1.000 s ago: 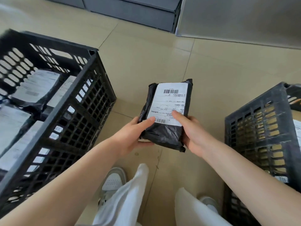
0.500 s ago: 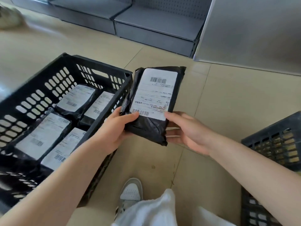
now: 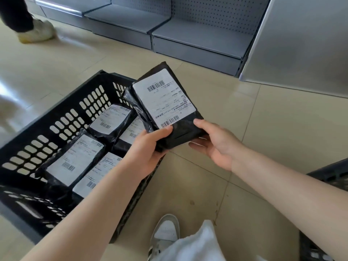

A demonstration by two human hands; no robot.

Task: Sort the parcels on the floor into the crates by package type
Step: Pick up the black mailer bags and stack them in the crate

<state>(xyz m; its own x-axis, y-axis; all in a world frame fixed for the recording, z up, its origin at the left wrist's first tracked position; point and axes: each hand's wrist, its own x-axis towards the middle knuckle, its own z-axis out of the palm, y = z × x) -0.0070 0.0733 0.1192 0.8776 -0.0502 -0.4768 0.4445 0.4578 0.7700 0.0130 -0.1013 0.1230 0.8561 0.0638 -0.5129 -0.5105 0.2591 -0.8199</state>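
A black plastic mailer parcel (image 3: 163, 98) with a white barcode label is held up over the right rim of the black slotted crate (image 3: 62, 102) on the left. My left hand (image 3: 148, 147) grips its lower left corner, thumb on top. My right hand (image 3: 216, 144) pinches the lower right corner, with the thumb on the upper face and the fingers underneath. Several similar black labelled parcels (image 3: 75, 159) lie label-up inside this crate.
A second black crate (image 3: 329, 176) shows only its corner at the right edge. Grey metal shelving (image 3: 188, 31) runs along the back. Another person's shoe (image 3: 35, 32) is at the top left. My own shoe (image 3: 166, 230) stands on the tiled floor below.
Both hands have carried the parcel left and up, from between the crates to over the left crate's rim, and turned it anticlockwise. The view has swung left.
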